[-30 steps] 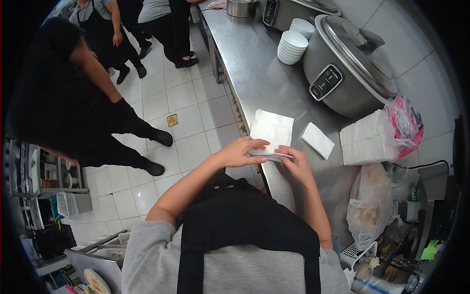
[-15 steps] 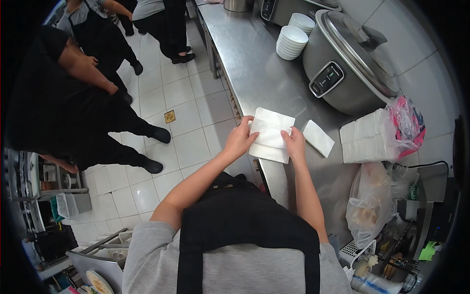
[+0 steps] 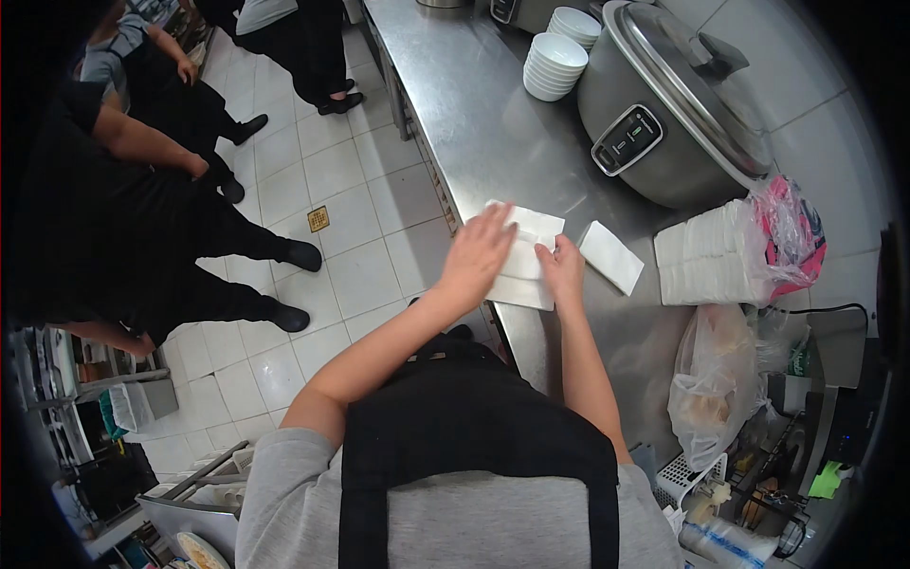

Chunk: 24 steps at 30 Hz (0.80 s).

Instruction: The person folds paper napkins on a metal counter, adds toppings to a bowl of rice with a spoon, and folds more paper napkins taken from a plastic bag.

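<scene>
A white paper napkin (image 3: 533, 248), partly unfolded with creases across it, lies at the front edge of the steel counter. My left hand (image 3: 482, 248) is over its left side, fingers stretched out and a little blurred, hiding that part. At the right edge, my right hand (image 3: 562, 269) pinches the paper between thumb and fingers. Just right of that hand, a folded napkin (image 3: 611, 257) rests on the counter. Further right stands a thick stack of napkins (image 3: 706, 254) in torn clear and pink wrapping.
A large rice cooker (image 3: 654, 114) and stacked white bowls (image 3: 554, 66) occupy the back of the steel counter (image 3: 450, 85). A plastic bag (image 3: 713, 389) sits right, near a white basket (image 3: 690, 479). People in dark clothes (image 3: 142, 209) stand on the tiled floor at left.
My left hand has let go of the napkin's left edge and moved over its surface with fingers extended. My right hand keeps its pinch. The view has shifted slightly.
</scene>
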Each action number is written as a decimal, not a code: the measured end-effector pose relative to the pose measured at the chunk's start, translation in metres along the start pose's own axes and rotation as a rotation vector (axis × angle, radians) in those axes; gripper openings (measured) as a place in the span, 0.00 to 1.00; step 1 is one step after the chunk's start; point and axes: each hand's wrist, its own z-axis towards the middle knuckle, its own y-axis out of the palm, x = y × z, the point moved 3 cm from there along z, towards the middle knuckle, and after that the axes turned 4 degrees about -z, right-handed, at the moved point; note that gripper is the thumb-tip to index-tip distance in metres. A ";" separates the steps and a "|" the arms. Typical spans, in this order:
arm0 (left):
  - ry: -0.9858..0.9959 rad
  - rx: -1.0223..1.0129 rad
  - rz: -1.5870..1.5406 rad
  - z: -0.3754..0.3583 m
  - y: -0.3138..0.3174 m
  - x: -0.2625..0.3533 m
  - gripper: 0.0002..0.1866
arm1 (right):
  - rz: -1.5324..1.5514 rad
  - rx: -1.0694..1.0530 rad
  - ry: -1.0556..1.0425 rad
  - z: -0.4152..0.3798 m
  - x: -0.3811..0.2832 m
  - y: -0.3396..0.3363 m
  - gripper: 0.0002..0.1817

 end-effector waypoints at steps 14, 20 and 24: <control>-0.061 -0.334 0.044 0.008 0.056 0.028 0.43 | 0.065 -0.124 -0.379 -0.053 -0.033 -0.024 0.22; 0.088 -0.345 -0.009 -0.022 0.022 0.007 0.42 | -0.182 -0.295 -0.615 -0.055 -0.033 -0.020 0.31; 0.019 -0.395 -0.060 -0.059 -0.003 -0.010 0.37 | -0.316 -0.162 -0.661 -0.055 -0.042 -0.017 0.25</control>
